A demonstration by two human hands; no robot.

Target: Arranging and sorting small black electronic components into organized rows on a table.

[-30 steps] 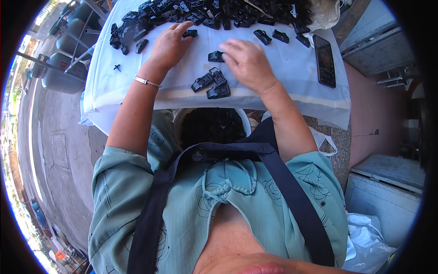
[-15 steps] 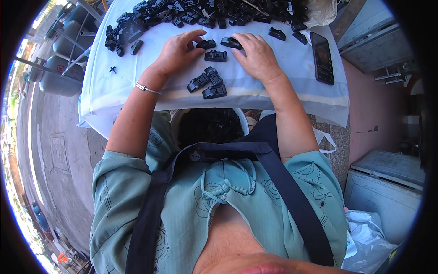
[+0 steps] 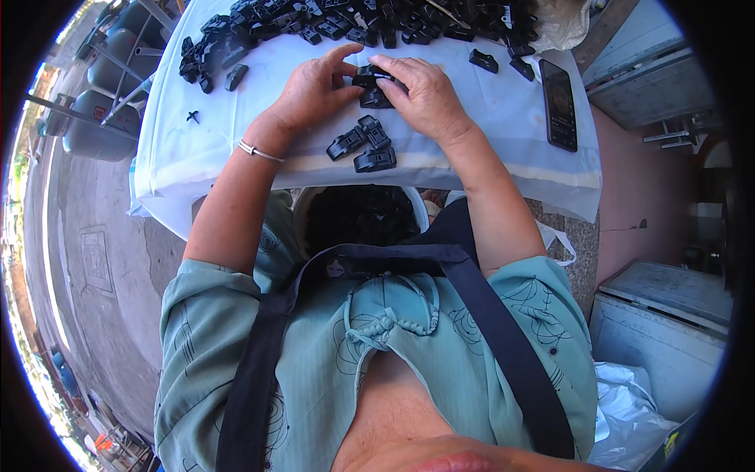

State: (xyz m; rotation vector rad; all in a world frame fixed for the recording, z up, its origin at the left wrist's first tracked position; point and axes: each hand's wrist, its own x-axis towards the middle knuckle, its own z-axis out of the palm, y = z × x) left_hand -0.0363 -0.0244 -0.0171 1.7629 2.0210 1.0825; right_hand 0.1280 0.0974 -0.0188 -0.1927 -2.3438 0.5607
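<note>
My left hand [image 3: 314,88] and my right hand [image 3: 421,93] meet over the white-covered table [image 3: 503,134], both gripping black plastic buckle pieces [image 3: 373,85] held between the fingertips. Just below the hands lie three finished black buckles [image 3: 363,146] on the cloth. A long heap of loose black buckle parts [image 3: 346,20] runs along the table's far side. A thin bracelet [image 3: 259,151] circles my left wrist.
A black phone [image 3: 559,104] lies at the table's right. A white bucket [image 3: 358,220] filled with black parts stands under the table edge, by my lap. Grey gas cylinders [image 3: 98,102] stand at the left. A crumpled plastic bag [image 3: 562,23] sits far right; boxes [image 3: 668,315] at right.
Both hands have drawn together from the spread-out reach, each bringing a black piece from the heap; they now hold the pieces joined at the table's middle.
</note>
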